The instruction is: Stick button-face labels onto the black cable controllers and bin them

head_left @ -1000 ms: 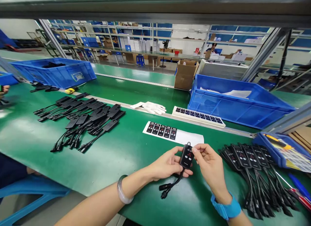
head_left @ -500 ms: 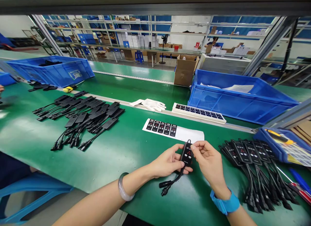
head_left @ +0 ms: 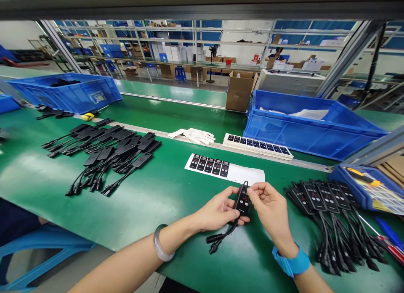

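My left hand (head_left: pixel 216 211) is closed around a small black controller (head_left: pixel 242 205) with a short cable that splits into two plugs. The controller's face bears a black label with red marks and two pale buttons. At its upper right edge, my right hand (head_left: pixel 272 209) pinches with thumb and forefinger against the label; the exact contact under the fingertips is hidden. Just behind the hands lies a white label sheet (head_left: pixel 246 174), with several black labels on its left part. Several labelled controllers (head_left: pixel 328 198) are piled right of my right hand.
Plain black controllers (head_left: pixel 123 148) lie heaped on the left of the green table (head_left: pixel 170 209). A white glove (head_left: pixel 198 136) and a stack of label sheets (head_left: pixel 259 146) rest along the metal rail. Blue bins (head_left: pixel 315 133) stand behind, and a small blue tray (head_left: pixel 344 186) holds a yellow-handled tool.
Both hands keep the same hold on the controller, almost unmoved. At the far left edge, another person's fingers have mostly gone out of view.
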Motion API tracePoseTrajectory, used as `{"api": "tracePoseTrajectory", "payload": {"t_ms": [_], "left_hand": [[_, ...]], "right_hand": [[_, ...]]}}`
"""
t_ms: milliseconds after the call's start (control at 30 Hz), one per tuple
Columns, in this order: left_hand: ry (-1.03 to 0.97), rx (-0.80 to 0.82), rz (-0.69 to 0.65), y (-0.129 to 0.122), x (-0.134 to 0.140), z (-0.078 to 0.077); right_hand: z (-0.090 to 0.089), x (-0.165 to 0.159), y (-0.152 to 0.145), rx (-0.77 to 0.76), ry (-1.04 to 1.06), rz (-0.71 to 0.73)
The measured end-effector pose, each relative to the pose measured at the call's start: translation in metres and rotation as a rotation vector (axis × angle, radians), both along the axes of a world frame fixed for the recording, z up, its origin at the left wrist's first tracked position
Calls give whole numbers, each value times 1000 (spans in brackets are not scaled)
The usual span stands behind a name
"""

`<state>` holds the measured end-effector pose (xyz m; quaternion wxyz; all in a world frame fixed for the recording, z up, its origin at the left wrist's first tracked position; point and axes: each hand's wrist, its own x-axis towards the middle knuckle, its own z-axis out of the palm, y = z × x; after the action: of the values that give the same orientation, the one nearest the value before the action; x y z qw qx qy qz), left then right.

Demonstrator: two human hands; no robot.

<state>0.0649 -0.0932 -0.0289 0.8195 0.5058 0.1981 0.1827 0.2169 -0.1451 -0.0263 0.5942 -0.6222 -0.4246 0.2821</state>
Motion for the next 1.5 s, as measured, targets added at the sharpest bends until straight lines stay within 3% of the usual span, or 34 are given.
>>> {"api": "tracePoseTrajectory", "payload": {"t_ms": [167,367,533,633,767,933,1067,1167,1233,1400,1500], "left_hand": [[-34,-51,-4,2,0,0],[-40,-173,35,7,2,1],[-45,-145,149,12,4,-1],[-24,-111,161,11,6,-3],[26,-52,140,8,7,-7],[71,69,140,7,7,-14],[8,-13,199,7,10,-11],[-70,-57,152,8,9,-6],[-30,100,116,12,5,-4],[392,1083,286,31,-11,-9],[657,1447,332,40,-15,-12]], "right_hand": [[-4,8,3,-23,-88,-24],[-19,7,7,-98,-25,261],[-26,-2,5,-97,-174,352],[-25,-2,3,-91,-139,407],[-27,1,4,-101,-129,371],[-30,-1,3,-56,-310,325],[-23,-8,0,-75,-484,246],[-13,-6,-1,-10,-679,204],[-4,3,-2,3,-817,133],[21,67,-17,-265,-1179,-171],[31,121,-33,-461,-1322,-288]]}}
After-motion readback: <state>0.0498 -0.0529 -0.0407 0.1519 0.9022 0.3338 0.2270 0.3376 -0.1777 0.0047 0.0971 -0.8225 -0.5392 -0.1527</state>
